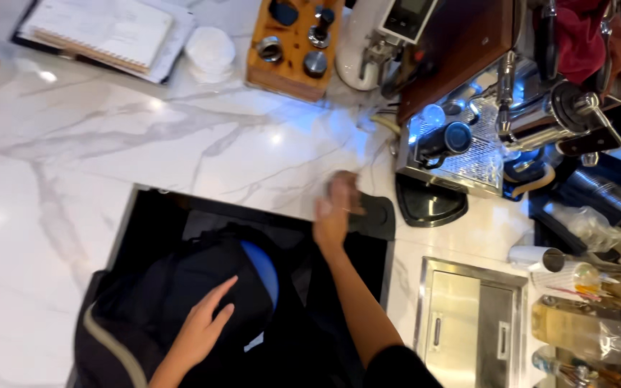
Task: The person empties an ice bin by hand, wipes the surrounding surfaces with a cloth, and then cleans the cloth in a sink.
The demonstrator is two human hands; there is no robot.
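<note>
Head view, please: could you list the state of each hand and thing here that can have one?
left hand: flat, fingers spread, resting on the dark bag
dark bag: lying in the black recess
right hand: blurred, raised at the black mat; grip unclear
black mat: flat on the marble counter
notebook: lying open
steel hatch: shut
espresso machine: portafilter lying on its drip tray
</note>
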